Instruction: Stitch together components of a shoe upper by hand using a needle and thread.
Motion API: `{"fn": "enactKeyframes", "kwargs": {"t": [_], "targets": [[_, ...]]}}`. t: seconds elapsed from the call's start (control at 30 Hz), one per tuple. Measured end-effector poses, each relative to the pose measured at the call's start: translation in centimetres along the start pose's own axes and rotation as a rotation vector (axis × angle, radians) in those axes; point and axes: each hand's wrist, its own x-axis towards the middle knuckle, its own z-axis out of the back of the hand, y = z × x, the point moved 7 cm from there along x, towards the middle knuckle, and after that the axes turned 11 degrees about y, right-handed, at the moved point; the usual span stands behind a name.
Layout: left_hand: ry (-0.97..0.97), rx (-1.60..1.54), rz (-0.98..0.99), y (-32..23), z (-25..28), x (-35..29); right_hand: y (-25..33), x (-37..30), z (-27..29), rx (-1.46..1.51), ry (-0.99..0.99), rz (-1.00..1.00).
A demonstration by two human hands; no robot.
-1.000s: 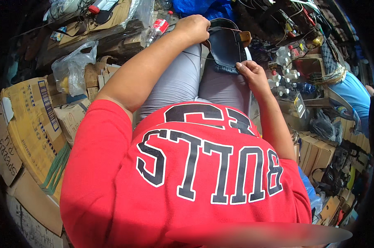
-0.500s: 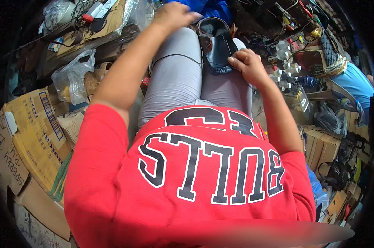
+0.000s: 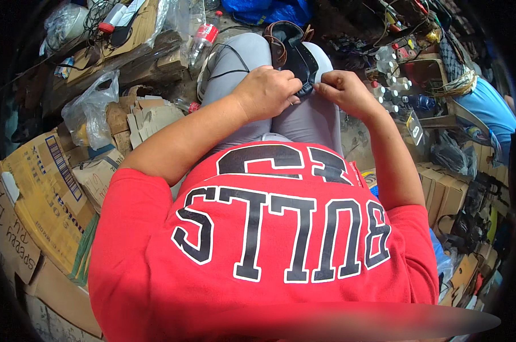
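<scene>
A black and brown leather shoe (image 3: 301, 60) lies across my thighs, its opening toward the far side and its dark, gathered end toward me. My left hand (image 3: 269, 90) is closed over the near left edge of the shoe, fingers bent inward. Whatever its fingertips pinch is too small to make out. At the near right edge, my right hand (image 3: 344, 91) grips the shoe between thumb and curled fingers. The two hands face each other, a small gap apart. A dark cord (image 3: 235, 71) runs around my left thigh.
Cardboard boxes (image 3: 47, 188) are stacked at the left, beside a clear plastic bag (image 3: 93, 114). A red-labelled bottle (image 3: 204, 40) lies beyond my left knee. Several small bottles (image 3: 388, 85) stand at the right. A blue plastic sheet (image 3: 269, 10) lies ahead of my knees.
My left hand has come down from beyond the left knee to the near edge of the shoe. The shoe has tilted and turned slightly. My right hand stays at its near right edge.
</scene>
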Motion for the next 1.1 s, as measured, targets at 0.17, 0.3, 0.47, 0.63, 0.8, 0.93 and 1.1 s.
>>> {"fn": "enactKeyframes", "kwargs": {"t": [0.17, 0.3, 0.47, 0.63, 0.8, 0.93, 1.1], "targets": [[-0.043, -0.006, -0.017, -0.3, 0.1, -0.3, 2.5, -2.1, 0.7, -0.157, 0.031, 0.143], [0.037, -0.034, 0.057, 0.8, 0.5, 0.0, 1.2, -7.2, 4.9, 0.186, -0.212, -0.085], [0.031, -0.501, 0.124, 4.6, 2.1, 2.6, 3.1, -6.2, 3.8, -0.101, -0.210, 0.138], [0.078, -0.365, 0.036, 5.5, 1.8, 5.5, 3.5, -2.6, 2.5, -0.174, -0.181, 0.141], [0.270, -0.379, 0.095, 6.3, 0.0, 6.6, 3.6, -1.2, 2.4, -0.326, -0.140, 0.071], [0.383, -0.540, 0.113, 6.8, -1.3, 7.0, 3.9, -1.0, 2.5, -0.364, -0.129, 0.069], [0.387, -0.595, 0.078, 7.0, -1.9, 7.4, 3.9, -0.5, 2.3, -0.402, -0.101, 0.058]]}}
